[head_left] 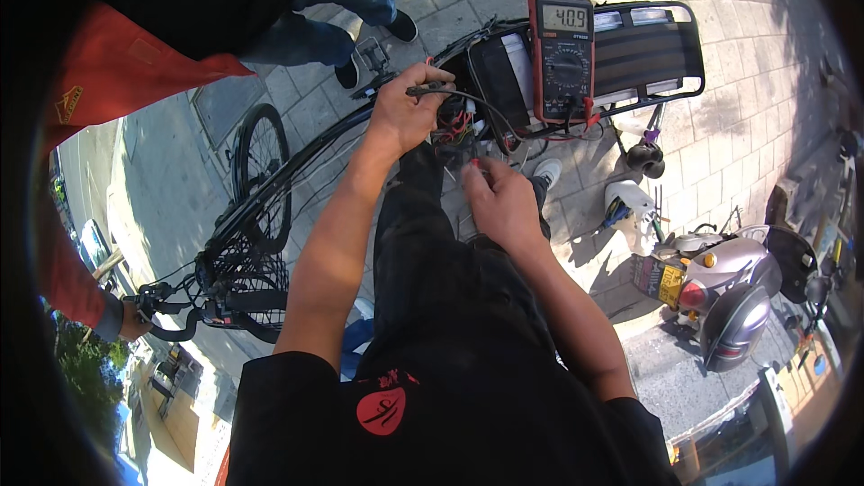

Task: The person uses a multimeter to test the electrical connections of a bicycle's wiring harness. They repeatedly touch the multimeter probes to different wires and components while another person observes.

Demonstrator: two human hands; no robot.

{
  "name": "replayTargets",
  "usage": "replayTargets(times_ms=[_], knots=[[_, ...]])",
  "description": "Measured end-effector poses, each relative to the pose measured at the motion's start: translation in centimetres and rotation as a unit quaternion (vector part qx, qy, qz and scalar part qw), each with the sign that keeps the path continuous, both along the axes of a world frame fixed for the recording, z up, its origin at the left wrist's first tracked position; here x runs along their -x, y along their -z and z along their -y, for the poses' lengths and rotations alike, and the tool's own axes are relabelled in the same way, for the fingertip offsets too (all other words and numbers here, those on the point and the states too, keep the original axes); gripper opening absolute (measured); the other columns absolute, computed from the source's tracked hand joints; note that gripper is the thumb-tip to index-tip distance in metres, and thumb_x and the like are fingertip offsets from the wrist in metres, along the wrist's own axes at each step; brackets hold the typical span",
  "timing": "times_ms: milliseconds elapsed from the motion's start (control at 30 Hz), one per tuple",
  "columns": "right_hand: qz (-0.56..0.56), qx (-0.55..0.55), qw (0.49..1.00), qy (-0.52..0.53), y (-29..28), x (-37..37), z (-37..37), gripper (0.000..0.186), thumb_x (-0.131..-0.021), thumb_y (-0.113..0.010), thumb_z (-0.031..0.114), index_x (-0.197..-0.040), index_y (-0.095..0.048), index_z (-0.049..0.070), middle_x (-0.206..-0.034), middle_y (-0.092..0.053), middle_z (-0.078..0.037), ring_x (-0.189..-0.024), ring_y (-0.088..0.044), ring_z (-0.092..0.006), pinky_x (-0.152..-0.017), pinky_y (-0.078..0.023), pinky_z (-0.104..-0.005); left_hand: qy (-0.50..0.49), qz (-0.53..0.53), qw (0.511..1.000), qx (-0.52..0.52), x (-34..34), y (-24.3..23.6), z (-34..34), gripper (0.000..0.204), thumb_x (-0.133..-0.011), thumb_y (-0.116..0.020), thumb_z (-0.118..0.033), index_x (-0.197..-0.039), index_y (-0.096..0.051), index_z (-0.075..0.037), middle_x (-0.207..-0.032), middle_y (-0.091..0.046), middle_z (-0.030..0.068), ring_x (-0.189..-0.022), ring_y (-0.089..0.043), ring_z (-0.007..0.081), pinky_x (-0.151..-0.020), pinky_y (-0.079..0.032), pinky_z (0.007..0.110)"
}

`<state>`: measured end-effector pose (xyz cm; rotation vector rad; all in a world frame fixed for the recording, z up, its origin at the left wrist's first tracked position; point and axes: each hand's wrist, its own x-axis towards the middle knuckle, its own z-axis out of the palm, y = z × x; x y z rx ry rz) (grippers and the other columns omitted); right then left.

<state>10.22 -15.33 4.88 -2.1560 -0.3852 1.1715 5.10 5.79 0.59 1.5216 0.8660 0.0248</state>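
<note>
My left hand is closed on a black cable connector, with a red tip just above it, beside the open battery bay of a black bicycle. Red, white and black wires spill from that bay. My right hand is closed on a small red test probe, lower and to the right, near my leg. A red-and-dark multimeter with a lit display rests on the rear rack, its leads running from the lower end. Both hands' fingertips are partly hidden.
A person in red sleeves and jeans stands at upper left, one hand on the handlebar. A parked scooter and a white object are on the right, on the paved ground. My body fills the bottom middle.
</note>
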Motion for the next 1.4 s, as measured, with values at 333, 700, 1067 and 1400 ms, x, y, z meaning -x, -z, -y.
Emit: replayTargets(times_ms=[333, 700, 1067, 1400], knots=[[-0.175, -0.077, 0.973, 0.129, 0.0, -0.8, 0.2, 0.039, -0.111, -0.066, 0.033, -0.114, -0.077, -0.004, -0.080, -0.074, -0.003, -0.072, -0.062, -0.0075, -0.066, -0.050, -0.0287, -0.037, -0.006, 0.999, 0.026, 0.3, -0.5, 0.3, 0.020, -0.102, -0.078, -0.006, -0.121, -0.078, -0.003, -0.093, -0.075, 0.0004, -0.065, -0.064, 0.0077, -0.062, -0.052, 0.026], [-0.101, -0.046, 0.988, 0.105, -0.5, 0.4, 0.8, 0.045, -0.108, -0.066, 0.033, -0.123, -0.074, -0.008, -0.082, -0.078, -0.015, -0.076, -0.075, -0.0184, -0.075, -0.058, -0.0364, -0.031, -0.007, 0.999, 0.044, 0.4, -0.5, -0.2, 0.020, -0.103, -0.078, -0.011, -0.123, -0.078, -0.004, -0.089, -0.074, 0.0014, -0.066, -0.064, 0.0083, -0.064, -0.053, 0.027], [-0.137, -0.049, 0.981, 0.131, -0.9, 0.1, 0.4, 0.037, -0.111, -0.065, 0.031, -0.106, -0.078, -0.003, -0.072, -0.069, -0.003, -0.067, -0.063, -0.0098, -0.066, -0.051, -0.0303, -0.037, 0.004, 0.999, 0.035, 0.3, -1.1, 0.1, 0.017, -0.105, -0.076, -0.008, -0.120, -0.077, -0.002, -0.086, -0.072, 0.0014, -0.064, -0.064, 0.0074, -0.060, -0.050, 0.026], [-0.134, -0.050, 0.984, 0.106, -0.7, -0.8, 0.2, 0.040, -0.109, -0.064, 0.033, -0.115, -0.078, -0.005, -0.073, -0.072, -0.008, -0.069, -0.068, -0.0135, -0.068, -0.054, -0.0340, -0.038, -0.005, 0.999, 0.038, 0.5, -0.3, 0.0, 0.021, -0.103, -0.079, -0.010, -0.123, -0.077, -0.003, -0.091, -0.073, 0.0021, -0.066, -0.065, 0.0089, -0.064, -0.053, 0.027]])
